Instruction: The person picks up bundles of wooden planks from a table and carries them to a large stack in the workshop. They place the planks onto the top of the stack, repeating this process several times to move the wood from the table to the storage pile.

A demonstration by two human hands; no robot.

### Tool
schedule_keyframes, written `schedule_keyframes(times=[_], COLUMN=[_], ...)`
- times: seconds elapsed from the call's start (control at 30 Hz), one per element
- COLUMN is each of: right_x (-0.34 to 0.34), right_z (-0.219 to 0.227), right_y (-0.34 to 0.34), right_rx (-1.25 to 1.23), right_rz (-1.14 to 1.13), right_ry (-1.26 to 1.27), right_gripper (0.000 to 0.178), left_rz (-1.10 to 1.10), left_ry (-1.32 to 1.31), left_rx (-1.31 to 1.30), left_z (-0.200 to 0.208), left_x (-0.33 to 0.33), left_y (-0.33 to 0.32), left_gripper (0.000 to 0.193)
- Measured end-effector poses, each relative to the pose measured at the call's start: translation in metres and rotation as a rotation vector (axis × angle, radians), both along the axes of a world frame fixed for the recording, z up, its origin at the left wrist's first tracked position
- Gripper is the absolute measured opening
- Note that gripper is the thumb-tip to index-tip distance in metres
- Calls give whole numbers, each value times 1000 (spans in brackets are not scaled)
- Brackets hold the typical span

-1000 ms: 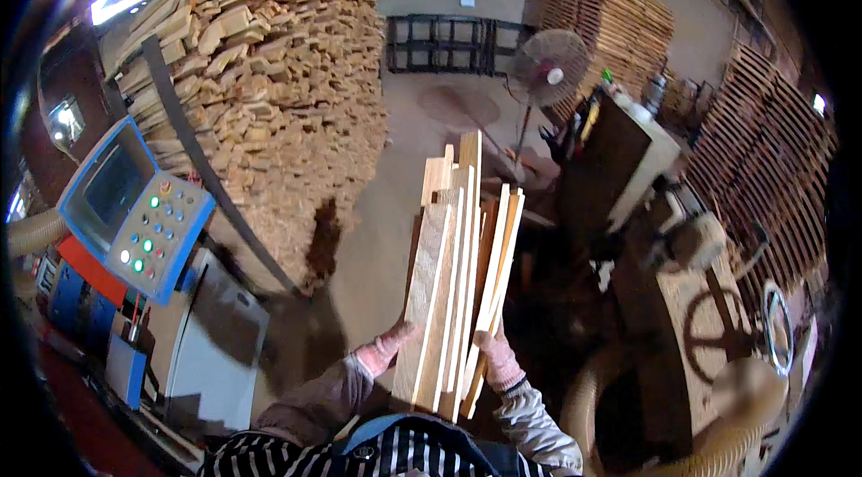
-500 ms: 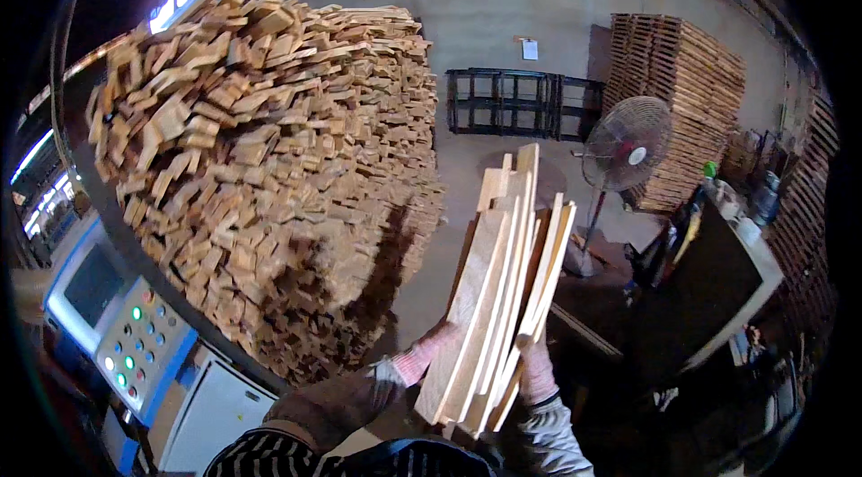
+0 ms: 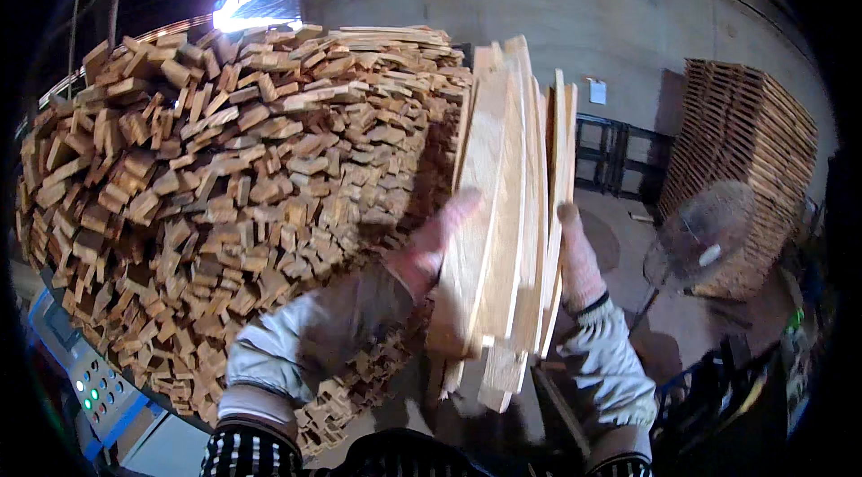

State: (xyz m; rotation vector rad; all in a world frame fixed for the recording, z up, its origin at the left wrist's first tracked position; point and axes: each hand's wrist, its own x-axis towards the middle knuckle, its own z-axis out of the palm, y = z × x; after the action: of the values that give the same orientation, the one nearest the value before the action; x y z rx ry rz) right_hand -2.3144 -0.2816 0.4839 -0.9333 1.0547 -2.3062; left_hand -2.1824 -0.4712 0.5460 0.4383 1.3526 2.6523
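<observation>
Between my two hands is a bundle of long, thin wooden boards [image 3: 503, 216], standing on edge side by side with uneven ends. My left hand [image 3: 435, 248], in a pinkish glove, presses against the bundle's left side. From the right, my right hand [image 3: 580, 257], gloved too, clamps the outer board, its thumb showing at the edge. The fingers beneath the boards are hidden. Just left of the bundle rises a big pile of short wooden pieces [image 3: 269, 198], stacked with their ends facing me.
A control panel [image 3: 99, 387] with lit buttons stands at the lower left. To the right are a pedestal fan [image 3: 709, 234], a tall stack of wooden slats [image 3: 745, 163] and a dark metal frame [image 3: 620, 154] by the wall. Dark clutter [image 3: 718, 396] lies at lower right.
Both hands have raised the bundle of boards higher and farther from me, beside the wood pile. My view has turned left and up, so the fan and slat stack sit farther right.
</observation>
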Motion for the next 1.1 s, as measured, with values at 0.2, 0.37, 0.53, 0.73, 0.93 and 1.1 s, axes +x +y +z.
schedule_keyframes(times=[0.2, 0.37, 0.53, 0.73, 0.93, 1.1], right_x=[-128, -183, -222, -302, -270, -268], right_z=[179, 358, 443, 410, 396, 288], right_y=[-134, -275, -437, -563, -488, -410], right_rx=[-53, -72, 91, -31, 47, -824], right_rz=[179, 211, 293, 266, 338, 336], right_ry=[399, 612, 632, 1164, 756, 719], right_gripper=[75, 67, 59, 37, 52, 62], left_rz=[391, 840, 1366, 1393, 859, 1527], left_ry=[127, 275, 42, -453, -355, 191], left_rx=[-293, -503, -1116, -2114, -3121, -1980], left_z=[160, 319, 428, 431, 462, 358], left_x=[-93, -148, -148, -168, -120, -126], left_y=[-102, -225, -373, -406, -405, -263], left_gripper=[84, 74, 64, 55, 46, 88])
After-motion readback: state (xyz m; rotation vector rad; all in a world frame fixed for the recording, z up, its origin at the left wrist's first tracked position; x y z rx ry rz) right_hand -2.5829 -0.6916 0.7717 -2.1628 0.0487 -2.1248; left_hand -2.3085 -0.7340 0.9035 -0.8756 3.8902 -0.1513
